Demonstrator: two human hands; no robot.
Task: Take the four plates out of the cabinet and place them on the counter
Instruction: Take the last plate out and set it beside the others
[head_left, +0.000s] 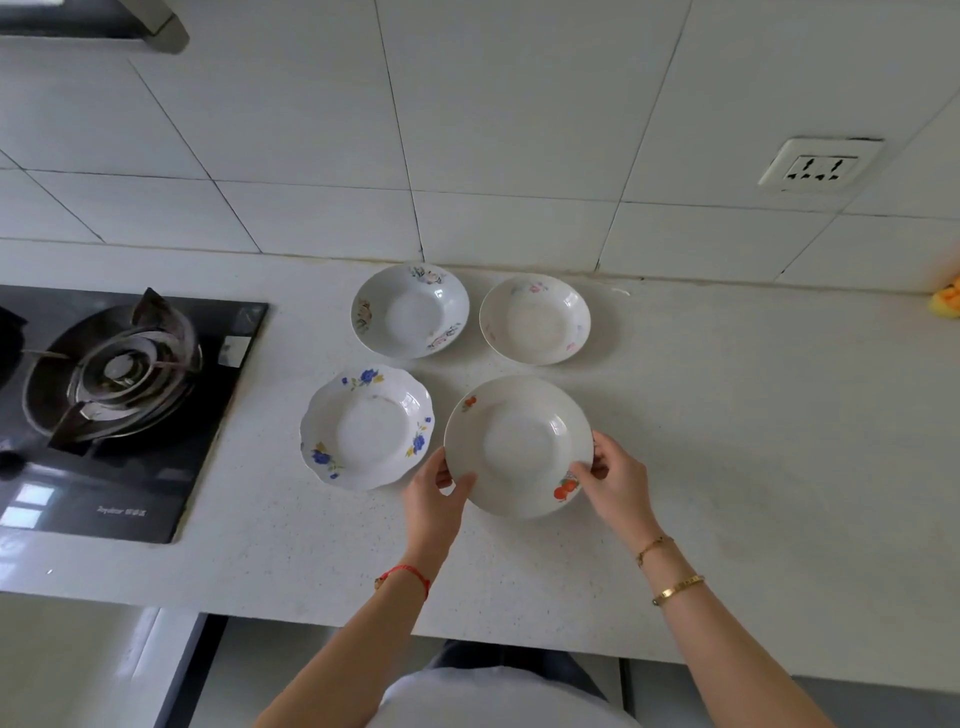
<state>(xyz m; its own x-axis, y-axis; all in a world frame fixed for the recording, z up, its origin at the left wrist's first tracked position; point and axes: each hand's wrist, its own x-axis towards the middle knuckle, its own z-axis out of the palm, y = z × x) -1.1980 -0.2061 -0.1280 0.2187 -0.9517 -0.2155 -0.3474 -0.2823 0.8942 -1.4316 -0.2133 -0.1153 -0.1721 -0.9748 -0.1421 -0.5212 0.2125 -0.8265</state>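
Observation:
Several plates lie on the white counter (727, 441) in a square. At the back left is a plate with pink flowers (410, 310), at the back right a pale plate with faint pink flowers (535, 318). A scalloped plate with blue flowers (367, 427) sits front left. The front right plate with orange fruit prints (518, 447) is held at both sides: my left hand (435, 500) grips its left rim, my right hand (613, 486) pinches its right rim. Whether it rests on the counter or hovers just above, I cannot tell.
A black glass gas hob (119, 410) with a burner fills the counter's left side. The tiled wall behind carries a power socket (818, 165). Something yellow (946, 300) peeks in at the far right edge. The counter's front edge runs just below my wrists.

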